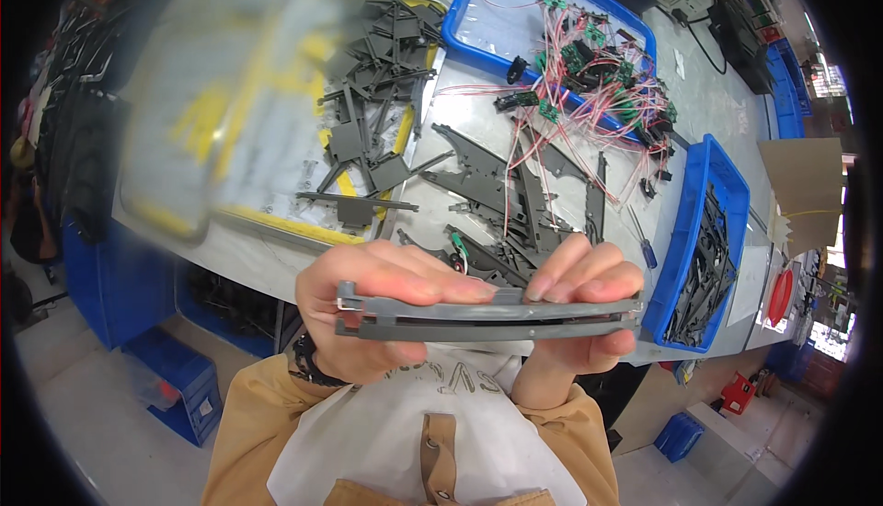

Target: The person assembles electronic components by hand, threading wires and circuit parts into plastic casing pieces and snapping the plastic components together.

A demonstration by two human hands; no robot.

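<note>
Close in front of me, a long dark-grey plastic housing (487,326) lies crosswise between my hands. It consists of two narrow shells, one over the other, with a dark slot between them. My left hand (372,276) is closed on its left end, fingers over the upper edge and thumb below. The right end is pinched the same way by my right hand (593,278). Just beyond my fingers, several flat grey plastic parts (474,167) lie loose on the table (727,101). Among them is a small green circuit board (457,241) with wires.
Small grey parts fill a yellow-edged tray (276,223) on the left; a blurred pale shape (189,129) overlaps it. A blue tray (457,43) holds tangled wires (589,74) with green boards. On the right are a screwdriver (648,253) and a blue bin (733,221) of grey parts.
</note>
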